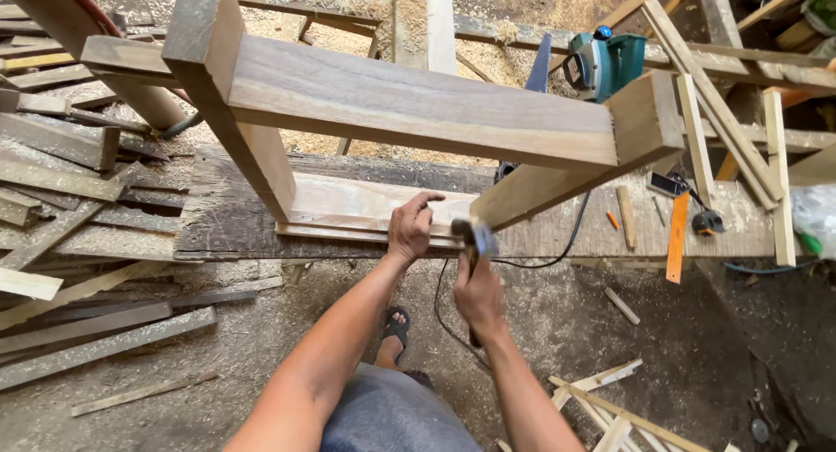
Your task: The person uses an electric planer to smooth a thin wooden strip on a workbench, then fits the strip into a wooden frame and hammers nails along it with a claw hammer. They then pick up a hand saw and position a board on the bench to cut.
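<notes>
Head view, frame centre: right hand [477, 288] grips a hammer [475, 241], its head blurred at the frame's [418, 104] lower rail. Left hand [411, 227], fingers curled, presses that rail, likely steadying it on the counter [226, 221]. Upper right, beyond, sits a green planer [605, 62].

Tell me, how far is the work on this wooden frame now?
Done: the wooden frame looks joined and stands on the workbench. In hand: the left hand steadies its lower rail, and the right hand holds a hammer at that rail's corner. Left: cannot tell.
</notes>
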